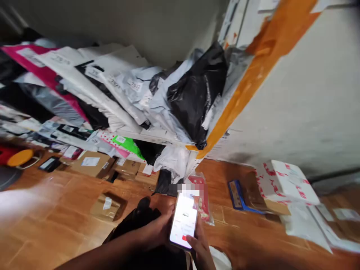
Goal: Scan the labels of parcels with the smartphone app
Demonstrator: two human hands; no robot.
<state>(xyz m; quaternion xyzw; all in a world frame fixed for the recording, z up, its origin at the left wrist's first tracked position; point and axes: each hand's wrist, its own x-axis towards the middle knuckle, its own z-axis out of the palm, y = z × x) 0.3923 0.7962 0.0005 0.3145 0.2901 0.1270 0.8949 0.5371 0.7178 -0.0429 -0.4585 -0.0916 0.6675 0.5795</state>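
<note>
A smartphone (184, 219) with a bright white screen is held low in front of me. My left hand (159, 229) is closed round its left edge, most of the fingers hidden behind it. On the other side my right hand (200, 243) grips the lower right edge, its thumb over a red patch near the bottom of the screen. What the screen says is too washed out to read. Just behind the phone lies a red patterned item in clear plastic (206, 210) on the floor.
A shelf with an orange-taped post (242, 99) holds packed mailing bags, among them a black bag (197, 93). Below are cardboard boxes (90, 164), with a small box (108, 206) on the wooden floor. To the right sit a white taped box (287, 182) and a blue-edged item (236, 193).
</note>
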